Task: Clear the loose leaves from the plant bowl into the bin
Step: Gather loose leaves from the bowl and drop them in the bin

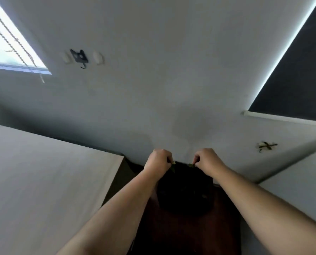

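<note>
Pale wall (153, 80) fills most of your view, with a bright window (9, 43) far up and left of your fingers and a dark blind (300, 70) up and to their right. Both hands reach out over a dark, round opening directly beneath the fingers — the bin (184, 196), as far as I can judge. Your left hand (158, 161) pinches a long leaf (173, 167) that hangs from the fingertips, its long axis pointing down into the opening. Your right hand (206, 159) pinches a small leaf (190, 165) just beside the first, near the opening's far edge. Neither hand is nearer — letting go should drop both in. The plant bowl is out of sight.
</note>
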